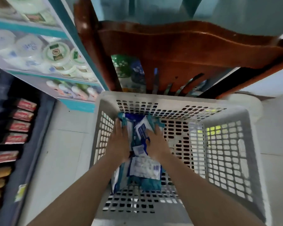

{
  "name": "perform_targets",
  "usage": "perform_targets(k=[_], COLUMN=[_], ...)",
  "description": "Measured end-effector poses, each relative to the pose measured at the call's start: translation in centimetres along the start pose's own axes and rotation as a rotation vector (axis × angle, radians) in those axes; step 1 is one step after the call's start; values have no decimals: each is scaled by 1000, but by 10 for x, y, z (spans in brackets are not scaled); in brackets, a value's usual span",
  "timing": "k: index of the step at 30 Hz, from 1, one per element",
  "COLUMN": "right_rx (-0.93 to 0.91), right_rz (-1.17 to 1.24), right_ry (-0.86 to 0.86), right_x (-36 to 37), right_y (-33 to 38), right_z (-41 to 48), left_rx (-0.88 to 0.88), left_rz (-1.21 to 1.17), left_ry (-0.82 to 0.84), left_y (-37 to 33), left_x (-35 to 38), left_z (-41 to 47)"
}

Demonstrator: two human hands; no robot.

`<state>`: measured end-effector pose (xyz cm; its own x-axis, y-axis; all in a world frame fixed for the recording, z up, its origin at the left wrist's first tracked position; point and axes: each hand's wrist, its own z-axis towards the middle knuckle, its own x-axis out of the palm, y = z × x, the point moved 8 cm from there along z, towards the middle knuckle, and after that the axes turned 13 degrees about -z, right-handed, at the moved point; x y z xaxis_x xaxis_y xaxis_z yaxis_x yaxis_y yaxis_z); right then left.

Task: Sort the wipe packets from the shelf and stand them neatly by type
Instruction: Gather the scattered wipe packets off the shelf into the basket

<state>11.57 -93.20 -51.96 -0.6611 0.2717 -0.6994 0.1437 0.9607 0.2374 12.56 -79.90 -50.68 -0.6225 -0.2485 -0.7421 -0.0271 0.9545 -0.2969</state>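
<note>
1 head-worn wide-angle view looked steeply down into the white basket (170, 100) from close above, with the left hand (119, 141) and right hand (157, 142) mid-frame and the wooden shelf (186, 46) across the top.

Blurred shelf goods (39, 51), labels unreadable
</note>
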Motion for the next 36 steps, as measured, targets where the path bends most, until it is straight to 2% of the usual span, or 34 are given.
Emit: perform_targets(k=[3, 7, 12, 19, 22, 26, 30, 36], right_rx=[-16, -16, -56, -184, -259, -399, -591, -808], right_rz=[-263, -447, -502, -394, -385, -457, -499, -561], right_ry=[7, 55, 70, -34, -169, -345, -442, -553], right_x=[11, 17, 5, -33, -61, -101, -131, -139], right_y=[-8, -14, -12, 23, 49, 98, 167, 286], right_z=[16, 24, 15, -24, -47, -82, -124, -190], left_rx=[-97, -188, -165, -89, -38, -89, -245, -503], left_rz=[16, 37, 72, -78, -40, -30, -7, -104], left_ry=[-20, 74, 37, -52, -167, -279, -367, -549], left_y=[15, 27, 17, -2, -12, -3, 38, 129], left_x=[9, 14, -1, -46, -79, -120, -161, -209], left_z=[8, 13, 3, -43, -74, -120, -175, -284])
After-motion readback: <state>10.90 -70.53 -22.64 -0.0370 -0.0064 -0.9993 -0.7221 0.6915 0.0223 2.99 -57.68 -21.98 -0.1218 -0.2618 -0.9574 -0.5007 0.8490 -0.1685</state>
